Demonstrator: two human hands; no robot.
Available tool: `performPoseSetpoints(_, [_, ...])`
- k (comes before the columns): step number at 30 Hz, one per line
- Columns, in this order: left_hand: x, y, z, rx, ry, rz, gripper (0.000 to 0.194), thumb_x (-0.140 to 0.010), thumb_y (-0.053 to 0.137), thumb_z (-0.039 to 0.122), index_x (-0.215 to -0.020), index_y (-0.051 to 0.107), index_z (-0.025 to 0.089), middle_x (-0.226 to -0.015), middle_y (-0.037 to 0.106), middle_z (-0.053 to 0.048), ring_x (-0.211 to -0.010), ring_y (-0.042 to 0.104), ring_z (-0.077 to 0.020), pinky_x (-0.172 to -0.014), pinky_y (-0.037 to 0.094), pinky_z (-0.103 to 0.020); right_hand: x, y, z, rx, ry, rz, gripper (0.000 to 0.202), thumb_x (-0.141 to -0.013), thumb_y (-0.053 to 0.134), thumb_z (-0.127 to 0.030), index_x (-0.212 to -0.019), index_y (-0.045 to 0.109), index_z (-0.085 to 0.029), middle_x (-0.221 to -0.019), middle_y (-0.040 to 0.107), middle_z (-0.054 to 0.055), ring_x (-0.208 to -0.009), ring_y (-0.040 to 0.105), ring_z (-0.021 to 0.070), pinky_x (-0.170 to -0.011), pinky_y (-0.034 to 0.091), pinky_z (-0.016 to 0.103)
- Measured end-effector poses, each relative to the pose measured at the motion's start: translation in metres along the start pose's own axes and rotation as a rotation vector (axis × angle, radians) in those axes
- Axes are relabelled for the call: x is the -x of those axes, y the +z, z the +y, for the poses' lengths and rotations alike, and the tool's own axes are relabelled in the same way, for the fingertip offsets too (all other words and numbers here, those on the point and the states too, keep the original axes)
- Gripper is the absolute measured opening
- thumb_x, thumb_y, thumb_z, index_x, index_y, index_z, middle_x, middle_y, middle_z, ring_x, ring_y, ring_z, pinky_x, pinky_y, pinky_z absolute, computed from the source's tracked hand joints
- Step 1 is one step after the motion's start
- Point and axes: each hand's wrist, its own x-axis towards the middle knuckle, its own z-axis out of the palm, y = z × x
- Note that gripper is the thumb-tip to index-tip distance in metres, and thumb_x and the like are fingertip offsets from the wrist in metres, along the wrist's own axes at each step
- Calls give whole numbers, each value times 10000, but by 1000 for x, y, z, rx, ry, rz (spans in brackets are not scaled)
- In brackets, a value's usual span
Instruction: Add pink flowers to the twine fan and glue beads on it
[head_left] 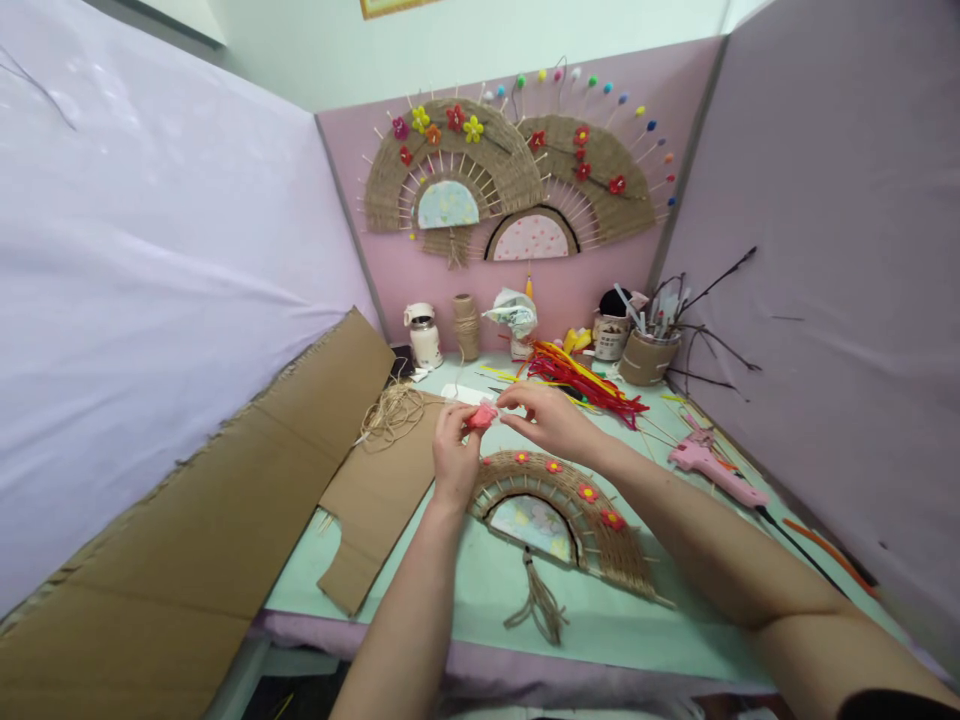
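Observation:
My left hand (456, 450) is closed around a small pink bundle (482, 416) that seems wrapped in clear plastic. Fingers bent, my right hand (546, 418) meets the bundle's translucent right end in a pinch; what lies between these fingertips is too small to make out. Just below both hands, a woven twine fan (626, 545) lies on the table, with several red-pink flowers (588, 492) along its arc. Its pale patterned half-circle centre (534, 524) has a black rim, and a twine tassel (541, 600) hangs toward the front. My left wrist partly covers the fan's left end.
Cardboard (386, 490) and a loose twine coil (391, 412) lie at left. Behind are a white bottle (425, 340), a twine spool (466, 330), red and yellow strips (589, 380) and a twig-filled pot (646, 358). A pink glue gun (716, 470) rests at right. Finished fans (510, 165) hang behind.

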Motion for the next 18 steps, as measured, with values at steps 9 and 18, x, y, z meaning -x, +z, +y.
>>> performPoseSetpoints(9, [2, 0, 2, -17, -21, 9, 113, -803, 628, 199, -914, 645, 202, -989, 552, -59, -944, 554, -157, -729, 532, -256, 2, 14, 5, -7, -24, 97, 213, -799, 543, -71, -827, 700, -212, -1077, 614, 91, -1044, 552, 230, -883, 473, 428])
performPoseSetpoints(18, [2, 1, 5, 65, -38, -12, 101, -801, 627, 203, -896, 662, 205, -986, 562, -62, -962, 556, -169, -733, 526, -267, 2, 8, 8, 149, -69, 69, 180, -821, 643, -149, -941, 732, -249, -1239, 604, 99, -1106, 537, 260, -932, 465, 486])
